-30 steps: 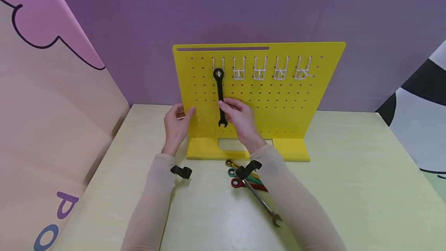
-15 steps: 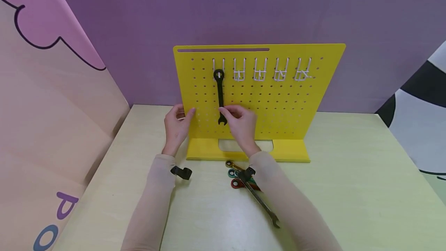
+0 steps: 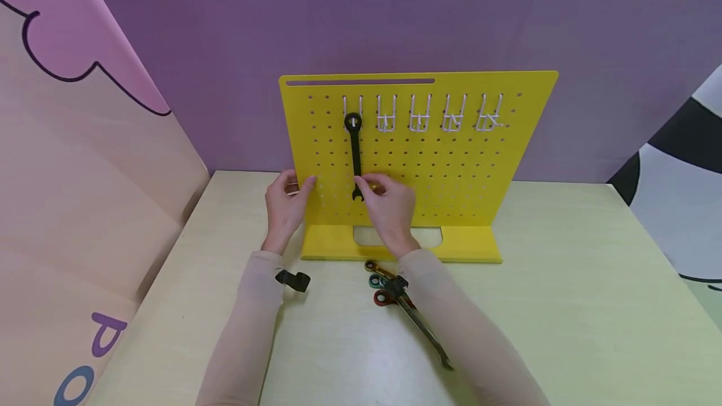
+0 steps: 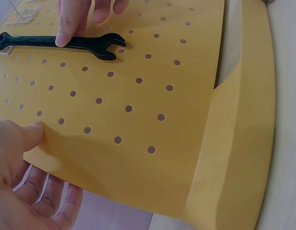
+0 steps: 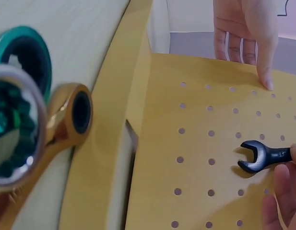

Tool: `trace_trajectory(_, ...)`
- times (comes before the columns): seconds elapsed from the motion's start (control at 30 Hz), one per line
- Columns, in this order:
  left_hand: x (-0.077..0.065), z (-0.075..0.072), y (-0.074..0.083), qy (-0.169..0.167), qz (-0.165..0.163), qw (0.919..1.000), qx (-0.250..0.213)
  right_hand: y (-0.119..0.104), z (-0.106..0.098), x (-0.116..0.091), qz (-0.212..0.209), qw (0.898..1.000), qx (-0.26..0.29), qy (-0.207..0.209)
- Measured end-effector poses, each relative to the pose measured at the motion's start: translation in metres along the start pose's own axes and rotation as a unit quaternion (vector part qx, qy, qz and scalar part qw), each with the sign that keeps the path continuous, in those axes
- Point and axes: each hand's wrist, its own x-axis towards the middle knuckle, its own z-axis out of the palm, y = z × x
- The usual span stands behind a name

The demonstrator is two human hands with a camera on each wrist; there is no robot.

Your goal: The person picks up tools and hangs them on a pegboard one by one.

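A black combination wrench (image 3: 356, 152) hangs by its ring end from the leftmost white hook of a yellow pegboard (image 3: 451, 187). My right hand (image 3: 390, 208) pinches its shank just above the open end, thumb on the left side. In the left wrist view the wrench (image 4: 83, 43) lies close along the board's face. My left hand (image 3: 286, 208) grips the board's left edge, thumb in front and fingers behind. The right wrist view has the wrench's open-end jaw standing out past the right hand's fingers (image 5: 284, 189).
Several more white hooks (image 3: 418, 130) line the board to the right. On the table (image 3: 570, 306), before the base, lie a gold wrench (image 3: 385, 270), a teal wrench (image 3: 372, 285), a red wrench (image 3: 392, 299) and a silver wrench (image 3: 423, 329), partly under my right wrist.
My right hand has slid down the wrench toward its open end, and the wrench now hangs a little straighter against the board. My left hand stays on the board's edge.
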Motion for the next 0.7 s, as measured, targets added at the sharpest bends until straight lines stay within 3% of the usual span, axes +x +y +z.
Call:
trace_trajectory(0.2,-0.0001,0.0004,-0.0009,0.001,0.000,1.0000,0.001,-0.0007,0.0005,-0.0007,-0.006,0.999,-0.046,0.006)
trace_trajectory(0.7,-0.0004,0.0006,-0.0001,-0.001,-0.008,1.0000,0.005,-0.0045,-0.0007,-0.0026,0.011,0.999,-0.045,-0.016)
